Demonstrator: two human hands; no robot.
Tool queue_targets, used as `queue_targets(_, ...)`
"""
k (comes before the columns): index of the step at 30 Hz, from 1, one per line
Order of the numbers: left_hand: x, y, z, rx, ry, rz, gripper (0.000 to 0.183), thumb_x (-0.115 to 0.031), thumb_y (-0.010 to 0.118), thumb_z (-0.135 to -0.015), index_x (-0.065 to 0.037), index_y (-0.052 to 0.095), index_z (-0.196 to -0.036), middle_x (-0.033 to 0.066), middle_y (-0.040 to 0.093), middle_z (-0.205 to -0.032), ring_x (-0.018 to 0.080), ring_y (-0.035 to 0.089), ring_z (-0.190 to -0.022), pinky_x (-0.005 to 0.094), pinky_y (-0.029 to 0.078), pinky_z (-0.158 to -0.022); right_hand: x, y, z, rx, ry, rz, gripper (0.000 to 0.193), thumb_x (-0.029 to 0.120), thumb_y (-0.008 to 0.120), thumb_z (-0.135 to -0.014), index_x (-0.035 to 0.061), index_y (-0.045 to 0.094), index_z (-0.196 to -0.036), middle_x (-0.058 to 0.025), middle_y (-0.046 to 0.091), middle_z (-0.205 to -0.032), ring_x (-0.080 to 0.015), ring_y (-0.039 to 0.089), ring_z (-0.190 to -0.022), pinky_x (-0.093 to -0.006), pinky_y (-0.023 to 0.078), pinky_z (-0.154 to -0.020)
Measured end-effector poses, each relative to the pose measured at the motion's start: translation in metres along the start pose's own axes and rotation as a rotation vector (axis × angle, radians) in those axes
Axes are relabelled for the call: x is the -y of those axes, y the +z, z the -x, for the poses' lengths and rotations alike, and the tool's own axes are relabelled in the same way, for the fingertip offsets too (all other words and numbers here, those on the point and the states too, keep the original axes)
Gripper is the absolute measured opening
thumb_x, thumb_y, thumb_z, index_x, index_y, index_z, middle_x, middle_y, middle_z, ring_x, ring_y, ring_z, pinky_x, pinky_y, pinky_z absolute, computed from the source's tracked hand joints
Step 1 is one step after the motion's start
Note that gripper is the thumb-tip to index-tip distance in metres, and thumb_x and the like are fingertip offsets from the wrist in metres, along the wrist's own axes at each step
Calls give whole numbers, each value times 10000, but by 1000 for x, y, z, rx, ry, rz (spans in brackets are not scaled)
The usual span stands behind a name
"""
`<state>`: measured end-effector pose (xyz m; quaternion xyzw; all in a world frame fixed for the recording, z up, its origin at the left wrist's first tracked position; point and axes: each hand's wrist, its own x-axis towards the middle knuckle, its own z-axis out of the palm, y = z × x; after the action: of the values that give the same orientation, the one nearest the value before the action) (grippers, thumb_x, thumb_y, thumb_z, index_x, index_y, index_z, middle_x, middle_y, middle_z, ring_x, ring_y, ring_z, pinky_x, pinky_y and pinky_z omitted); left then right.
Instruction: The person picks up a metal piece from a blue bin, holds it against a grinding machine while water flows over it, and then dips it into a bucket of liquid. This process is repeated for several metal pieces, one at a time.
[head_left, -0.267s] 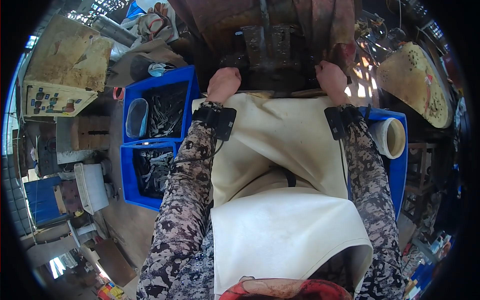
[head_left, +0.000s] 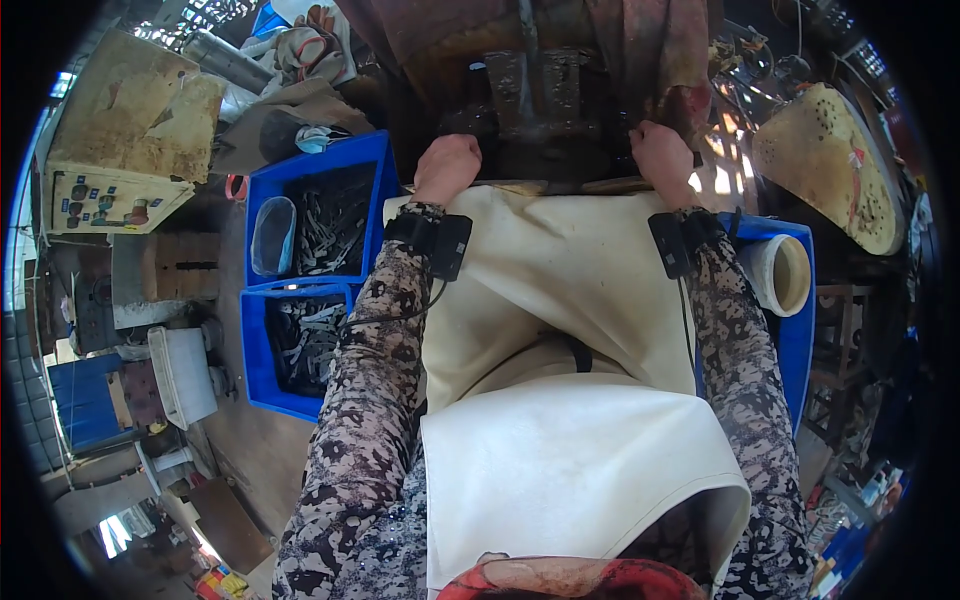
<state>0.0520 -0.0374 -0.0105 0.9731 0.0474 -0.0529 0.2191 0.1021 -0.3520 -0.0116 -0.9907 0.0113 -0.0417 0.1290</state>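
Note:
My left hand (head_left: 449, 165) and my right hand (head_left: 662, 158) reach forward to either side of a dark, wet machine (head_left: 540, 95). Each is closed with its fingers curled. Whatever they grip, if anything, is lost in the shadow at the machine's front. A pale apron (head_left: 570, 235) covers my lap, and its upper edge lies just below the hands. A black device is strapped at each wrist, with a cable running back along the sleeve.
Left of my lap, two blue crates (head_left: 256, 345) hold many dark, flat metal pieces; a clear plastic container (head_left: 274, 236) sits in the farther one. At right, a cream bucket (head_left: 778, 277) stands in another blue crate (head_left: 800, 365). A control box (head_left: 120, 203) is farther left.

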Motion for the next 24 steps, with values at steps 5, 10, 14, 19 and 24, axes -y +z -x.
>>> queue_targets(5,0,-1,-1,29,-11,-5,210,-150,540,-818,-129,731,-903,148,687,-997,328,633,-999,418,501,-863,0,0,0,14,3,11,267,339,558,-908,105,677,-958,-160,688,-926,-372,657,-910,-477,529,-772)
queue_targets(10,1,0,-1,35,-20,-18,202,-170,547,-834,-154,734,-909,138,692,-1008,321,634,-1016,426,507,-870,-1,1,0,-1,-26,-14,262,334,566,-902,104,678,-959,-161,688,-927,-374,656,-911,-477,529,-774)
queue_targets(14,1,0,0,30,-17,-13,201,-169,547,-833,-152,734,-906,138,693,-1000,322,635,-1012,426,507,-868,0,-1,1,6,-13,-2,261,329,567,-900,103,679,-963,-162,688,-928,-374,656,-912,-474,530,-778)
queue_targets(19,0,-2,1,18,-17,12,222,-128,529,-798,-118,728,-897,146,685,-984,331,633,-983,413,498,-855,2,-2,2,7,-12,-10,265,330,564,-903,103,680,-974,-158,689,-939,-371,655,-925,-475,529,-788)
queue_targets(24,-2,-4,1,35,-38,-20,204,-163,544,-836,-150,734,-910,134,692,-1009,316,634,-1015,425,508,-871,1,-2,1,24,-2,7,271,337,566,-902,102,679,-975,-158,689,-942,-370,655,-930,-479,527,-792)
